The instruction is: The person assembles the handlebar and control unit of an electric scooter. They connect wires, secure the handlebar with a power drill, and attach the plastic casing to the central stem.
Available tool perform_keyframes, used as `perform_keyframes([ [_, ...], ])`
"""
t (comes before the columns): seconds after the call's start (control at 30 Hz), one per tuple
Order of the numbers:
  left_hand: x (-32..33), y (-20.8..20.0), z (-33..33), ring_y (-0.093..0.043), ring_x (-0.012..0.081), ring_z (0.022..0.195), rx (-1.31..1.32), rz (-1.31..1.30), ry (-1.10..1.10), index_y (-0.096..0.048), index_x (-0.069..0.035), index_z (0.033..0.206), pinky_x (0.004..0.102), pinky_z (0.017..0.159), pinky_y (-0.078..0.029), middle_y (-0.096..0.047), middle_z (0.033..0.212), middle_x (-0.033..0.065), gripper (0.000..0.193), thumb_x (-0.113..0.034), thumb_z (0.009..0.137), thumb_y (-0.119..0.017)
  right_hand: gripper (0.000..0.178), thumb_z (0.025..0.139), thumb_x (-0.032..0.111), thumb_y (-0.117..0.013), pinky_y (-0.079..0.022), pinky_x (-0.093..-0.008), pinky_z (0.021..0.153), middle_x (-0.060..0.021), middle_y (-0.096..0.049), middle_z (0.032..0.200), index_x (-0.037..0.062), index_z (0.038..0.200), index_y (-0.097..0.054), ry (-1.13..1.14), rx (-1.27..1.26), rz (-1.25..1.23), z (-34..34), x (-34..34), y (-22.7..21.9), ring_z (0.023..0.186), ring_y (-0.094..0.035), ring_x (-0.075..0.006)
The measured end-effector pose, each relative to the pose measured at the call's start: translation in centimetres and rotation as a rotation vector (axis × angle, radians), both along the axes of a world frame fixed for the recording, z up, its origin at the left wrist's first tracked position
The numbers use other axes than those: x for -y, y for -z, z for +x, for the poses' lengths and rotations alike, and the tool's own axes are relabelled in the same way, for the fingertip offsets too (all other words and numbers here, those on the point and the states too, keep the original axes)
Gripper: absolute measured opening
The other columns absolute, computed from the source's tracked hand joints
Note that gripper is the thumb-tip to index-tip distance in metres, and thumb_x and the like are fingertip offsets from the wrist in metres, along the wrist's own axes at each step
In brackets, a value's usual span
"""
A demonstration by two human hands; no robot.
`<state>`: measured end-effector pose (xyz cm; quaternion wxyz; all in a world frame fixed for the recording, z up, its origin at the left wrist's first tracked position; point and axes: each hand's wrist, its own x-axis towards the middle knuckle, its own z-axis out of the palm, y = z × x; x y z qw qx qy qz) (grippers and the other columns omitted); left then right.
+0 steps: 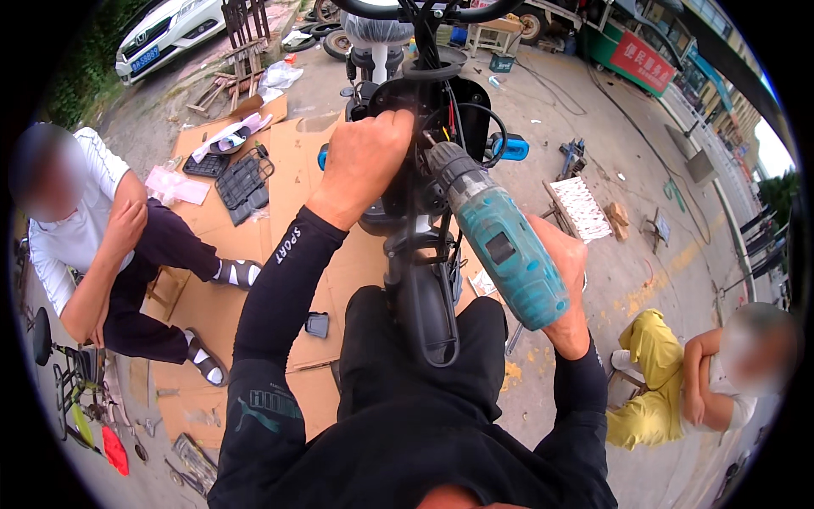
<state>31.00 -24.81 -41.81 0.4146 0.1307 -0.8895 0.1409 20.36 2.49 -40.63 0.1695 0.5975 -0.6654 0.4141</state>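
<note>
Right grip (563,263) angles drill (519,265) forward-left.

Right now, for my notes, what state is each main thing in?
Bike, upright.
Wires, exposed.
Drill, held, aimed at bike; spinning or not, unclear.
Right hand, closed on drill.
Left hand, curled shut; contents hidden.
Case, apparently open.
Cardboard, laid flat.
Car, hood shut.

the drill (487,216) sits right of the left hand (365,161), a tool case (243,183) on cardboard (292,182) further left.
</note>
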Motion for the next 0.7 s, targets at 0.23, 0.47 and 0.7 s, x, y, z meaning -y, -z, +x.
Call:
perform_keyframes([
  [0.23,-3.0,4.0,6.8,-0.054,0.0097,0.062,-0.423,0.727,0.315,-0.056,-0.002,0.103,0.0241,0.055,-0.039,-0.060,0.075,0.0038,0.014,-0.012,0.101,-0.065,0.016,0.092,0.012,-0.075,-0.048,-0.0336,0.059,-0.0071,-0.066,0.075,-0.0014,0.087,-0.068,0.542,0.041,0.048,-1.1,-11.5,13.1,0.062,-0.059,-0.0168],
  [0.47,-4.6,27.3,19.7,-0.038,0.0092,0.060,-0.886,2.301,0.086,-0.046,-0.013,0.094,0.0250,0.052,-0.031,-0.039,0.074,-0.0039,0.011,-0.021,0.102,-0.042,0.039,0.081,0.030,-0.083,-0.056,-0.0440,0.067,-0.0165,-0.073,0.081,-0.0027,0.098,-0.072,1.084,0.856,0.723,-5.9,-26.2,40.0,0.066,-0.070,-0.0306],
  [0.7,-12.6,43.1,31.2,-0.042,0.0125,0.063,-1.130,2.465,-0.588,-0.045,-0.014,0.086,0.0269,0.056,-0.036,-0.043,0.073,-0.0012,0.015,-0.014,0.101,-0.045,0.067,0.080,0.033,-0.083,-0.054,-0.0554,0.085,-0.0181,-0.072,0.115,0.0085,0.137,-0.057,1.000,0.522,1.238,1.5,-33.9,53.7,0.104,-0.069,-0.0415],
])
